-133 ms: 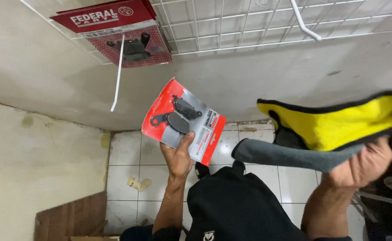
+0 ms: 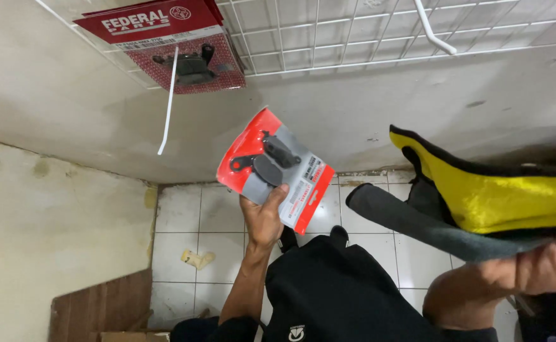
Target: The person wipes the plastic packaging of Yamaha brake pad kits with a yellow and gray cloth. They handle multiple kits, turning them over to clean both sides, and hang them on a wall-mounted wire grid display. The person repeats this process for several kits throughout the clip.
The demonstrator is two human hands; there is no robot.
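Left hand point(image 2: 264, 218) is gripping a red blister pack point(image 2: 275, 168) with dark brake pads sealed inside; right hand point(image 2: 544, 266) is clutching a yellow-and-grey cloth point(image 2: 499, 196).

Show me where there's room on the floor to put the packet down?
Bare tiles lie between the left wall and the left hand, apart from one small scrap. Toward the black bag and yellow cloth, it is crowded.
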